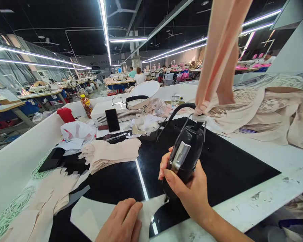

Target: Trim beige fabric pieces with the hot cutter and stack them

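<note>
My right hand [189, 191] grips a black hand-held electric cutter [185, 154] by its body, which leans a little to the right. Its foot rests at the right edge of a pale fabric piece [86, 215] on the glossy black board [229, 168]. My left hand [123, 220] lies on that fabric, palm down with fingers stretched out. From the top of the cutter a black cable [179, 109] curves away, and peach fabric strips [214, 60] tied there run upward. A stack of beige cut pieces [113, 151] lies beyond my left hand.
Beige pieces [45, 201] and green cord [12, 208] lie at left. Behind are a phone [112, 120], a white vented box [96, 112], a white visor hat [145, 94] and a plastic bag [77, 132]. Heaped lace fabric [265, 107] fills the right. People work in the background.
</note>
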Available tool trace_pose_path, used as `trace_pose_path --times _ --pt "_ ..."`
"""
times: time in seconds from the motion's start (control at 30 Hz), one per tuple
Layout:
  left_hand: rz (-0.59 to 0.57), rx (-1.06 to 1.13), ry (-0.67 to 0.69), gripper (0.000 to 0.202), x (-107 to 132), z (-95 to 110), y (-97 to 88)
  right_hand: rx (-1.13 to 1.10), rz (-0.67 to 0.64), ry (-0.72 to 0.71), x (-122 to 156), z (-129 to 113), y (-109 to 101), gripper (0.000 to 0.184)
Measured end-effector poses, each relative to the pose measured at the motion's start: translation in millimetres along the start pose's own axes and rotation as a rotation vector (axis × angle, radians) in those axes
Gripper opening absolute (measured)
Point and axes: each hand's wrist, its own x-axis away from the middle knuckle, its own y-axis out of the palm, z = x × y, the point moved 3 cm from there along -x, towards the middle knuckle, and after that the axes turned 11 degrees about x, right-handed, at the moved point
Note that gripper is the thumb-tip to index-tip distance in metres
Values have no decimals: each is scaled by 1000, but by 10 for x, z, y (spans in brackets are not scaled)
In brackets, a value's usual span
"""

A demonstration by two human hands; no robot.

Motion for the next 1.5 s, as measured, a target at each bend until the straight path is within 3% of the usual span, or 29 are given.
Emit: trace_pose_path --times 0.07,0.23,0.33,0.63,0.9,1.17,1.33,1.5 --pt "-46 -1 23 30 -17 -55 19 22 19 -10 5 -14 -18 27" --pt "-123 -1 103 58 -211 -104 38 60 46 -43 53 -24 -68 27" --pt "-168 74 95 65 -292 -81 58 60 63 -61 123 38 -104 28" --pt "-148 169 97 49 -337 -34 51 38 84 -28 220 178 -138 42" --pt "-183 83 153 49 -236 -63 67 5 55 -43 245 119 -132 34" --pt "-174 -89 181 58 -239 -23 91 18 42 -19 265 135 -132 35" --pt "-86 -262 241 34 -193 62 236 13 45 -29 261 98 -140 34" --pt "35 -286 225 57 -111 141 391 7 25 -16 226 -11 -130 31"
